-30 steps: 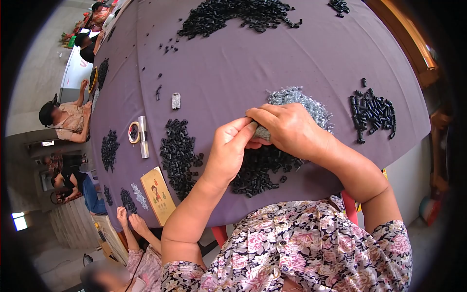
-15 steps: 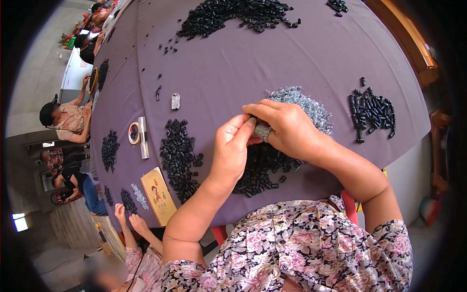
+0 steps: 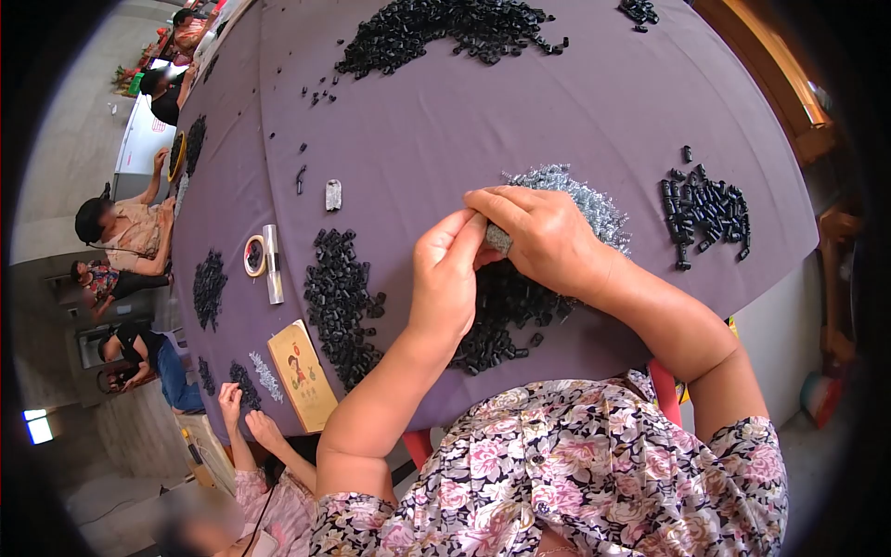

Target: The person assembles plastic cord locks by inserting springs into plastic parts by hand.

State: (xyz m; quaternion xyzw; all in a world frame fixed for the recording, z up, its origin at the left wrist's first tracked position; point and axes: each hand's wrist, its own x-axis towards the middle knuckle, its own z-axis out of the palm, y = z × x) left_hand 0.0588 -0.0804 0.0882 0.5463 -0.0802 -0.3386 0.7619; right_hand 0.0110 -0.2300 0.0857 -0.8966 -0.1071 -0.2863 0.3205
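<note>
Grey piece (image 3: 498, 240), partly hidden, shows between left hand (image 3: 445, 265) and right hand (image 3: 554, 239), fingertips together, towards twelve o'clock from the black pile (image 3: 506, 320); what they grip, I cannot tell. Close fingertip work seems underway, the next move calling for steadiness.

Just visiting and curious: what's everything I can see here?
Tablecloth: one, purplish, across the middle
Piles of chunky pieces: several, black, around the cloth
Pile of thin pieces: one, silvery, right of centre
Small pile: one, whitish, lower left
Flat piece: one, grey, left of centre
Tape roll: one, tan, left
Clear tube: one, transparent, by the roll
Booklet: one, yellowish, lower left
Textured item: one, grey, centre; identity unclear
Other people: at least six, clothing varied, far left
Wooden furniture: some, brown, right edge
Floral shirt: one, multicoloured, bottom
Left hand: one, bare, centre
Right hand: one, bare, beside it
</note>
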